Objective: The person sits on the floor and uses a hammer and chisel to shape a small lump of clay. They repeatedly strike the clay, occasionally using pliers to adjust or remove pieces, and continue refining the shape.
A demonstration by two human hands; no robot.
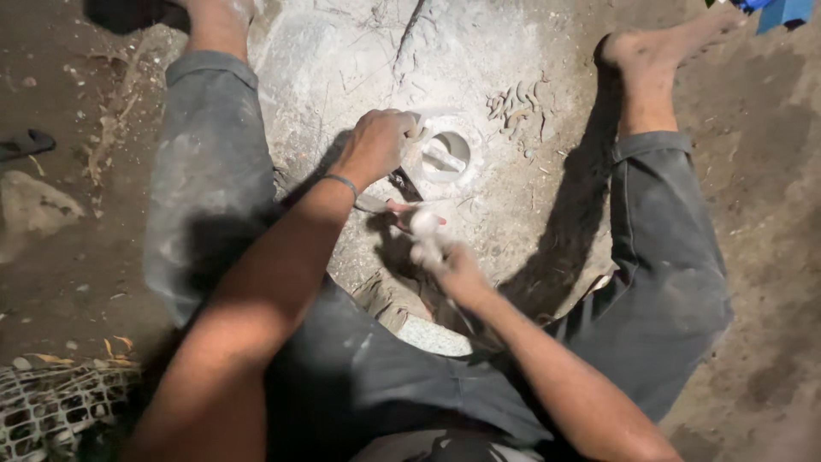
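I sit on the ground with my legs spread around a large pale grey stone [342, 60]. A round hollow with a raised rim [466, 141] is cut into it. My left hand [376, 145] is shut on a chisel [443, 159], and the chisel's pale tip lies inside the hollow. Just below, my right hand [445, 261] is blurred and closed around a hammer [422, 224]. The hammer's dark head [402, 183] is close under the left hand. White stone dust covers both hands.
Stone chips [513, 104] lie right of the hollow. My bare feet rest at the top left [218, 17] and top right [667, 43]. On the dirt are a dark sandal [26, 144], a rock [30, 205], netting [51, 411] and a blue object [780, 10].
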